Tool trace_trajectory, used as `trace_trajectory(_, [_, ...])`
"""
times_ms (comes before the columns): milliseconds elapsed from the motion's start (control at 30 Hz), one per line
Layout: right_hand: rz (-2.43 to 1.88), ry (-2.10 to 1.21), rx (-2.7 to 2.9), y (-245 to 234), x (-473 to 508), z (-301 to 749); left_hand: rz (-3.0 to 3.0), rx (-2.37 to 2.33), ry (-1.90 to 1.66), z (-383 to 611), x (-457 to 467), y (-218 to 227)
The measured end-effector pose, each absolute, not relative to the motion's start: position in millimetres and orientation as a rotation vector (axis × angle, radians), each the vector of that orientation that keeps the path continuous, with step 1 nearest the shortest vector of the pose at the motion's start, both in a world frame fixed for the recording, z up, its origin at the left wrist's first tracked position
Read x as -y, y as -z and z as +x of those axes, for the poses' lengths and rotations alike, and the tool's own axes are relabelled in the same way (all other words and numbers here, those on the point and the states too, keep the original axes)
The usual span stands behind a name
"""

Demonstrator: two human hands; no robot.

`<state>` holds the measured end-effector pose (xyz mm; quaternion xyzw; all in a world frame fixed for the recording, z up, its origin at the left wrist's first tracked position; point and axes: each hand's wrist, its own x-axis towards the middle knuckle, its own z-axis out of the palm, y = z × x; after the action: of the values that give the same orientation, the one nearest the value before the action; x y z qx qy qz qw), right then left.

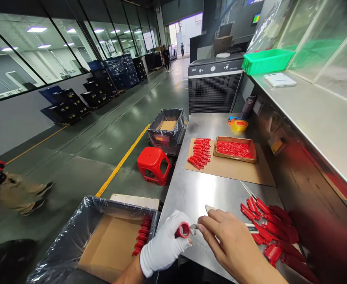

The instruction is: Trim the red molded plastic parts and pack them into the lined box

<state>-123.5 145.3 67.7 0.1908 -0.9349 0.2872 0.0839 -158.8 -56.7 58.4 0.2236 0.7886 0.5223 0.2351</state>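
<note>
My left hand (166, 240), in a white glove, is closed around a red hollow plastic part (182, 230), its round open end facing me. My bare right hand (229, 236) pinches a small metal blade (193, 227), whose tip is at the rim of that part. A pale pointed tip (210, 208) sticks out past the right fingers; I cannot tell what it belongs to. To the right of this hand lies a loose pile of red plastic parts (275, 227) on the metal table (203, 189), with metal tweezers (247, 190) beside them.
On cardboard (235, 170) stand a tray of small red pieces (234, 149) and a row of red parts (200, 153). A plastic-lined bin (102, 236) at left holds red parts. Beyond are tape (239, 125), a red stool (154, 163) and a green bin (268, 61). A person's legs (22, 193) show at left.
</note>
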Motion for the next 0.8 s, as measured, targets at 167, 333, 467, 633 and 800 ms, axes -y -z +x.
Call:
trace_trajectory(167, [0.577, -0.851, 2.791, -65, -144, -123, 0.616, -2.189, -1.478, -158, 57, -52])
trace_trajectory(333, [0.563, -0.863, 2.794, -63, -144, -123, 0.599, -2.242, -1.5, -159, 56, -48])
trace_trajectory(467, [0.557, -0.865, 2.799, -64, -143, -124, 0.605, -2.268, -1.535, -160, 54, -49])
trace_trajectory(633, [0.544, -0.874, 2.796, -63, -142, -123, 0.593, -2.321, -1.549, -160, 52, -49])
trace_trajectory(800, [0.519, -0.895, 2.808, -60, -140, -123, 0.621, -2.382, -1.556, -160, 51, -45])
